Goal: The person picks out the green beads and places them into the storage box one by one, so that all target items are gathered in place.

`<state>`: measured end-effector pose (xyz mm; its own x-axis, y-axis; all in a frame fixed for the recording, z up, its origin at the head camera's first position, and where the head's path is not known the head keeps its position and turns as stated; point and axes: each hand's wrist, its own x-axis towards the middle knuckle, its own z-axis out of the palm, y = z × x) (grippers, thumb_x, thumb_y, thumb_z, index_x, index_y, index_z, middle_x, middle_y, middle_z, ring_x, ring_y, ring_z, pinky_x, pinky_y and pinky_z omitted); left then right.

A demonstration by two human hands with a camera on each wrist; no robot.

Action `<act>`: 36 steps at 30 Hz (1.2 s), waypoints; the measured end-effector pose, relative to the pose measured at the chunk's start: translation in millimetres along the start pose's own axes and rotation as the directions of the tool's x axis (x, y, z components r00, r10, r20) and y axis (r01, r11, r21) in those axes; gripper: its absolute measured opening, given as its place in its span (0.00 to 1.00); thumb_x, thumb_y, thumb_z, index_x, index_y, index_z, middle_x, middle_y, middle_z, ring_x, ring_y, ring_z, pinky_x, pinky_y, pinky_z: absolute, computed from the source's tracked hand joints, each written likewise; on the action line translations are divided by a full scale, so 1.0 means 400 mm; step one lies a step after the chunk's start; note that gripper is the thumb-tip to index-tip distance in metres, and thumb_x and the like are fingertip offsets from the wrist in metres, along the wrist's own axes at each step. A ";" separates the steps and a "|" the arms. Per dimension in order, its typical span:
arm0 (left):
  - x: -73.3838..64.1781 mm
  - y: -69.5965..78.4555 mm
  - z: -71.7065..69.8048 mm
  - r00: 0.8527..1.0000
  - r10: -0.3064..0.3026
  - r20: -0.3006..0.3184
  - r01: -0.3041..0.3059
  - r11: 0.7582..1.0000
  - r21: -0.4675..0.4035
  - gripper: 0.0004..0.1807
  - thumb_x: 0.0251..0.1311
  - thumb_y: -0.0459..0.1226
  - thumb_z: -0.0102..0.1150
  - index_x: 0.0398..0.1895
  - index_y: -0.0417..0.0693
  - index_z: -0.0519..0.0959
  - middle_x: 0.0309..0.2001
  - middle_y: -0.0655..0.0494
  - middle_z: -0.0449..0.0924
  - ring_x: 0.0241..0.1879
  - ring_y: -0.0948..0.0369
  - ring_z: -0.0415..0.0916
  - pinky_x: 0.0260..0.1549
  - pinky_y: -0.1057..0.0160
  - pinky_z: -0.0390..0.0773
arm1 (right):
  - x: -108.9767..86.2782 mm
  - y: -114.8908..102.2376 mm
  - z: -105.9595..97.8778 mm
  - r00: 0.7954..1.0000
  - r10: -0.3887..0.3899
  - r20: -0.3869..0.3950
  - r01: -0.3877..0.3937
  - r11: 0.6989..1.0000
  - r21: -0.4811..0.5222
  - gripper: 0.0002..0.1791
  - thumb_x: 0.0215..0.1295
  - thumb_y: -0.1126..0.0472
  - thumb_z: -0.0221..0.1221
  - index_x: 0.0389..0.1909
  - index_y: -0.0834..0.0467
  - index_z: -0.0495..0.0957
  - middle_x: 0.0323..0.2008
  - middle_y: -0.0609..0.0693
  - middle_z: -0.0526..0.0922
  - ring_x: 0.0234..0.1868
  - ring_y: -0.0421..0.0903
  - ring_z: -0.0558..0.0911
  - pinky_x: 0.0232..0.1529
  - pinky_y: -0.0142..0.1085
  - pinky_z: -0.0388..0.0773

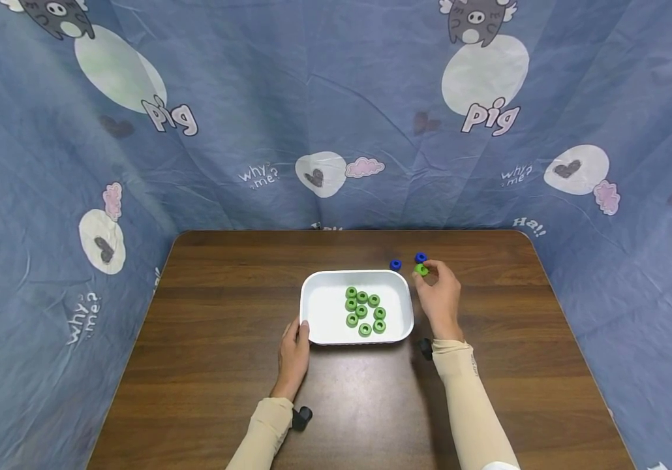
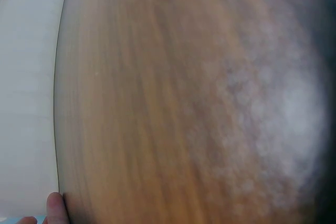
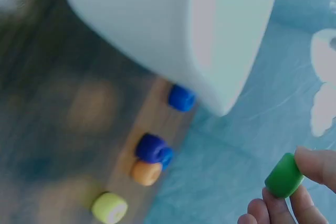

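A white tray (image 1: 327, 336) sits mid-table with several green beads (image 1: 361, 312) in it, thick and ring-shaped with dark centres. My left hand (image 1: 293, 358) grips its near left corner; in the left wrist view the thumb (image 2: 55, 208) lies against the tray's front wall (image 2: 29, 98). Just beyond the tray's right end, my right hand (image 1: 440, 299) pinches one green bead (image 3: 284, 176) between thumb and fingers. Two blue beads stand out in the head view: one (image 1: 395, 264) behind the tray, another (image 1: 421, 257) right behind the held bead.
In the right wrist view a blue bead (image 3: 181, 98), a dark blue bead (image 3: 150, 148), an orange bead (image 3: 146, 173) and a yellow bead (image 3: 109, 208) rest on the table. Patterned blue cloth (image 1: 336, 117) hangs behind and beside the brown wooden table (image 1: 224, 294).
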<state>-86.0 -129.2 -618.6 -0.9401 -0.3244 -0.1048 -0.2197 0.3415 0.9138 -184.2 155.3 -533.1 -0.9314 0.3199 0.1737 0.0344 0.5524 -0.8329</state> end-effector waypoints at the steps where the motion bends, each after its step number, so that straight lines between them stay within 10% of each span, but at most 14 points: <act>1: 0.000 0.000 0.000 1.000 0.000 0.000 0.000 1.000 0.001 0.27 0.76 0.48 0.44 0.71 0.44 0.70 0.66 0.43 0.74 0.69 0.47 0.69 0.70 0.43 0.67 | -0.002 -0.008 0.001 1.000 -0.010 0.004 0.010 1.000 0.007 0.19 0.60 0.62 0.68 0.51 0.63 0.81 0.51 0.62 0.86 0.55 0.61 0.83 0.60 0.54 0.78; 15: 0.002 0.001 0.001 1.000 -0.007 -0.003 0.007 1.000 -0.003 0.26 0.76 0.47 0.45 0.70 0.43 0.72 0.64 0.43 0.76 0.68 0.47 0.70 0.69 0.44 0.67 | -0.046 -0.046 0.061 0.982 -0.064 0.179 0.070 0.997 -0.024 0.16 0.61 0.61 0.69 0.49 0.60 0.83 0.50 0.59 0.87 0.55 0.60 0.84 0.60 0.53 0.79; 36: 0.001 0.002 -0.003 1.000 -0.015 0.004 0.015 1.000 -0.011 0.27 0.76 0.48 0.45 0.71 0.44 0.71 0.67 0.43 0.74 0.70 0.47 0.68 0.71 0.43 0.65 | -0.088 0.004 0.142 0.859 -0.150 0.489 0.253 0.955 -0.152 0.13 0.52 0.66 0.71 0.39 0.62 0.83 0.41 0.57 0.88 0.47 0.55 0.85 0.53 0.49 0.80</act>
<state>-86.3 -130.0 -617.4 -0.9377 -0.3258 -0.1204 -0.2312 0.3267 0.9164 -171.8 101.1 -570.3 -0.9827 -0.1846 0.0175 -0.1483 0.7255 -0.6721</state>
